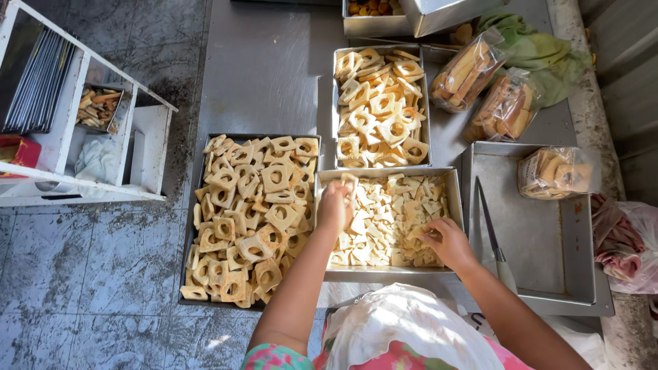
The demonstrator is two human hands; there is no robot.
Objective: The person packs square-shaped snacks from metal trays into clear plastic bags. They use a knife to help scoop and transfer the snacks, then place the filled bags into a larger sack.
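Steel table (274,75): we are working at the middle tray (458,205), small pale cut pieces (384,219) lying loose inside | dark tray (199,178) of ring-cut pieces sitting left | left hand (336,203): fingers curling shut around several pieces, near tray's left wall | right hand (445,240): fingertips pinching one piece, lower right | we are judging light grips best, crumbling likely | knife (492,236) lying just right; keep clear.

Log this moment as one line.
left hand: grasping pieces | right hand: picking pieces | middle tray: small bread pieces | knife: in empty right tray

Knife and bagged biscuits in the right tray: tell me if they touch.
Apart. The head view shows bare tray floor between the knife and the bag.
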